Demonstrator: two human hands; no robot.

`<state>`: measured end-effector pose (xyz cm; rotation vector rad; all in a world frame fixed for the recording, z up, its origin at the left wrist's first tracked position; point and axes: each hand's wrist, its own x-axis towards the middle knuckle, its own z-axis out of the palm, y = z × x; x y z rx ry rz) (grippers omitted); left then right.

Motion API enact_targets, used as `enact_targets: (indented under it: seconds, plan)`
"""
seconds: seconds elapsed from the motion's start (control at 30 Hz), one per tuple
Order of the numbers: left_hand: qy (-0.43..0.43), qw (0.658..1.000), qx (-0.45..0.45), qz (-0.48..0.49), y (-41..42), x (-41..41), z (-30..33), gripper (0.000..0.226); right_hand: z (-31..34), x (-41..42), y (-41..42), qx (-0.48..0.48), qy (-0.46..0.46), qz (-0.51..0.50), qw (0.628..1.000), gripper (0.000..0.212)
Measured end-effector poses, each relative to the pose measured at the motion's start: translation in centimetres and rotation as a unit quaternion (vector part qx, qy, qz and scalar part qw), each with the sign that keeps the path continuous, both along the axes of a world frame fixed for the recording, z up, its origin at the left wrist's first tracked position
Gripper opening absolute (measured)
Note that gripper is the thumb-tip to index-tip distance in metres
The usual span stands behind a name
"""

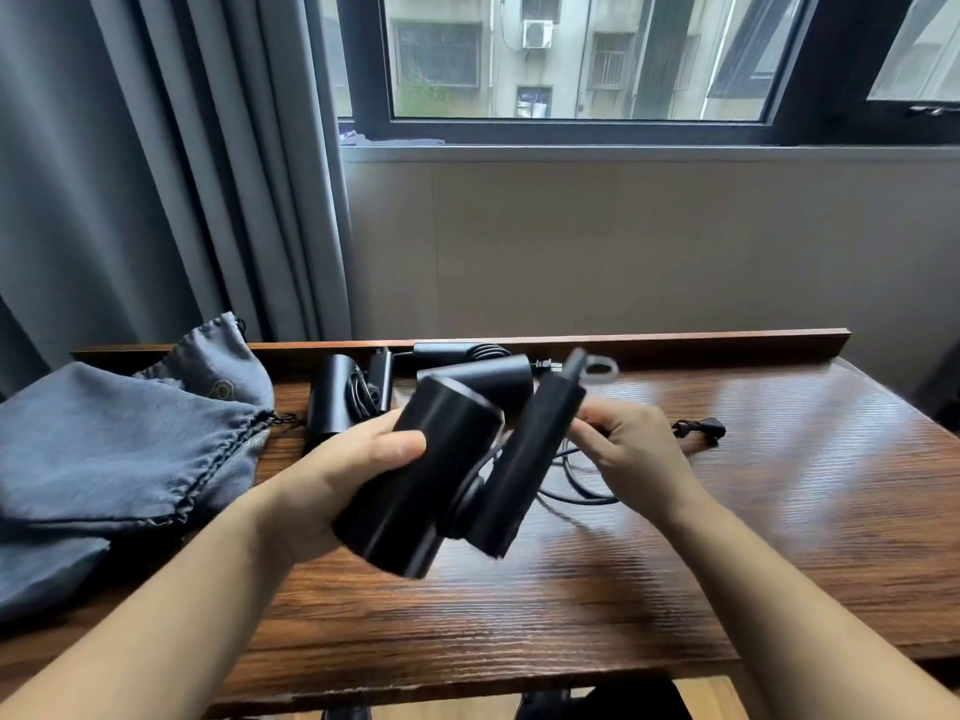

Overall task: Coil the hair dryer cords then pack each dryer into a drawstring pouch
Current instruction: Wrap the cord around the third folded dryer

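Black hair dryer [441, 470] held above the wooden table [675, 563], left hand [332, 485] curled round its barrel, handle folded alongside. Right hand [634, 449] just right of the handle, fingers pinching the black cord [576, 493], which trails to the plug [701, 429] on the table. Two more dryers [343, 397] lie behind the held one; grey drawstring pouches [130, 444] sit left of it.

left grip [353, 459] curled closed, right grip [631, 449] pinching
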<state>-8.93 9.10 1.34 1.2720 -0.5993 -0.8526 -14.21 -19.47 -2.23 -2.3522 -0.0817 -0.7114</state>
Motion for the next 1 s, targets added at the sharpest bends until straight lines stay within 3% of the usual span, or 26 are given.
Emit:
enact_targets:
  seconds: [0.07, 0.17, 0.3, 0.43, 0.57, 0.7, 0.8, 0.9, 1.0]
  plan:
    - [0.071, 0.994, -0.058, 0.052, -0.8, -0.2, 0.2, 0.066, -0.6, -0.1, 0.7, 0.051, 0.052, -0.049, 0.996, 0.043]
    - [0.14, 0.969, -0.126, 0.158, -2.3, 0.0, 0.6, 0.044, -1.8, -0.5, 2.3, 0.098, 0.119, -0.07, 0.986, 0.045]
    - [0.17, 0.929, -0.192, 0.267, -4.0, 1.2, 0.5, 0.042, -2.8, -1.8, 4.2, -0.008, 0.1, -0.017, 0.995, 0.031]
    - [0.114, 0.903, -0.132, 0.392, -4.6, 2.1, -0.6, 0.039, -2.6, -3.4, 6.7, -0.093, 0.081, 0.037, 0.992, 0.024]
    - [-0.085, 0.891, -0.009, 0.446, -4.2, 1.6, -1.7, 0.043, -1.9, -4.4, 7.5, -0.229, 0.045, 0.012, 0.972, 0.032]
    - [-0.291, 0.859, 0.142, 0.397, -3.6, 1.1, -2.0, 0.051, 0.2, -4.2, 6.9, -0.31, 0.055, 0.056, 0.948, 0.033]
    - [-0.363, 0.86, 0.215, 0.287, -2.9, 0.7, -1.4, 0.052, 1.8, -3.6, 5.4, -0.355, -0.018, 0.035, 0.934, 0.032]
    - [-0.344, 0.891, 0.234, 0.181, -2.2, 0.3, -0.4, 0.048, 3.0, -3.0, 3.2, -0.331, -0.077, 0.02, 0.94, 0.034]
    - [-0.281, 0.93, 0.231, 0.058, -1.2, 0.0, 0.9, 0.045, 3.5, -2.4, 1.6, -0.262, -0.076, 0.058, 0.96, 0.036]
